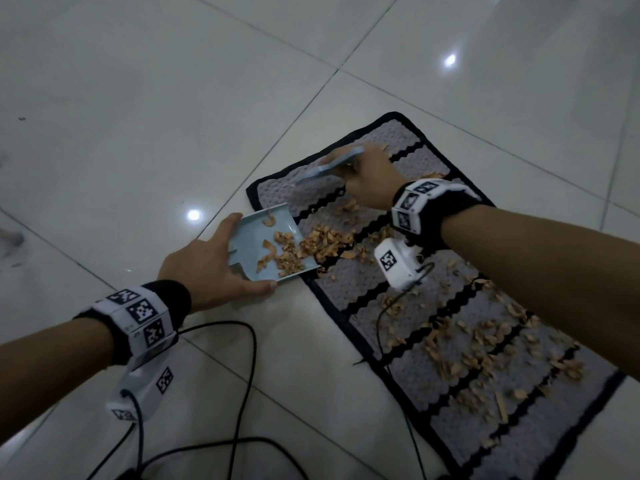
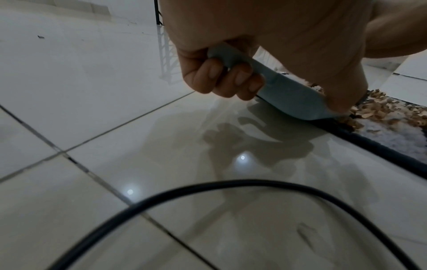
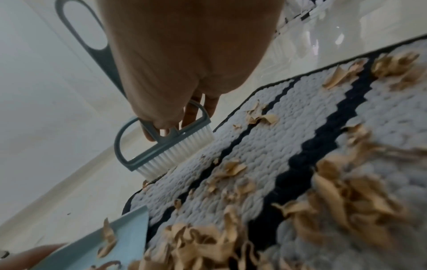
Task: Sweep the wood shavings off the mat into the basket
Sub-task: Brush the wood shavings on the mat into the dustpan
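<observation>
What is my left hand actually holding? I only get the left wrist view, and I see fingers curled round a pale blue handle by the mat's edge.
Observer: The left hand holds a pale blue dustpan with its lip at the mat's edge. Some wood shavings already lie in the pan.
Operator: And where is the other hand?
Observer: The right hand grips a small brush, with its white bristles down on the far end of the mat.
Operator: Is there much left to sweep?
Observer: Yes. More shavings are scattered across the near half of the mat, and a pile sits right at the pan's lip.
</observation>
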Demonstrator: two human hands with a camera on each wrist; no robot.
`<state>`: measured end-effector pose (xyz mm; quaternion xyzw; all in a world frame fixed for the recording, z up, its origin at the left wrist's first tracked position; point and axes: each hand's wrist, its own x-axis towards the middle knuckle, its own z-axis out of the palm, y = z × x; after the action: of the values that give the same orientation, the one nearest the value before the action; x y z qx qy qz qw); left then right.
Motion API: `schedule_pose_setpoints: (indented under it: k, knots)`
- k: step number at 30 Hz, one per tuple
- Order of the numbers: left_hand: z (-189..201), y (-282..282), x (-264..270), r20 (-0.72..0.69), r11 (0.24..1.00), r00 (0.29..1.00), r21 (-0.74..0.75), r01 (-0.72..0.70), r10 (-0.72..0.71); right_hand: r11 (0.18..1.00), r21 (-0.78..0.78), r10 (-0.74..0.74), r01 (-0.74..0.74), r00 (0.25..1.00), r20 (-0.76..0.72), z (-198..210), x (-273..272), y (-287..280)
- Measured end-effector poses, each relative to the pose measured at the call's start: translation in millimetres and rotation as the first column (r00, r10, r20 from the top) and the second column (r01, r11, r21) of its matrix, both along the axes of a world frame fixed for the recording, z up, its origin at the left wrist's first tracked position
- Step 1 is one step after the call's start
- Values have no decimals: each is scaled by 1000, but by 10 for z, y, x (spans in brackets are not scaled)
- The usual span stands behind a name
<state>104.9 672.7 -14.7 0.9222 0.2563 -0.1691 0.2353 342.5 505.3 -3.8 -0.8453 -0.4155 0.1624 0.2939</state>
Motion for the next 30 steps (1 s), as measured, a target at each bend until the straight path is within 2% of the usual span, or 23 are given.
schedule_pose_setpoints:
  k: [5, 10, 12, 15, 18, 22, 25, 27, 30]
  knots:
    - [40, 8, -23, -4, 1000, 1000, -4, 1, -1, 984, -116, 143, -138, 989, 40, -93, -193, -132]
    - [-16, -28, -15, -45, 999, 998, 12, 35, -34, 997, -70, 37, -35, 999, 21, 79, -191, -550]
    - [-32, -46, 27, -44, 999, 998, 10, 45, -45, 995, -85, 40, -43, 998, -46, 238, -208, -698]
    - [-44, -36, 106, -57, 997, 996, 23, 73, -72, 939, -272, 156, -210, 966, -207, 317, -326, -820]
    - [-25, 7, 193, -65, 995, 994, 29, 92, -90, 876, -403, 182, -266, 955, -234, 179, -458, -797]
    - [27, 81, 301, -92, 993, 989, 25, 116, -113, 918, -359, 100, -168, 975, -201, 80, -420, -636]
    - [32, 150, 375, -135, 991, 982, 26, 133, -128, 951, -294, 48, -100, 982, -181, 157, -338, -621]
    - [24, 200, 410, -168, 989, 976, 25, 147, -141, 962, -251, 64, -109, 981, -182, 233, -380, -676]
    - [22, 254, 434, -187, 989, 971, -1, 150, -148, 945, -272, 112, -181, 961, -252, 266, -573, -753]
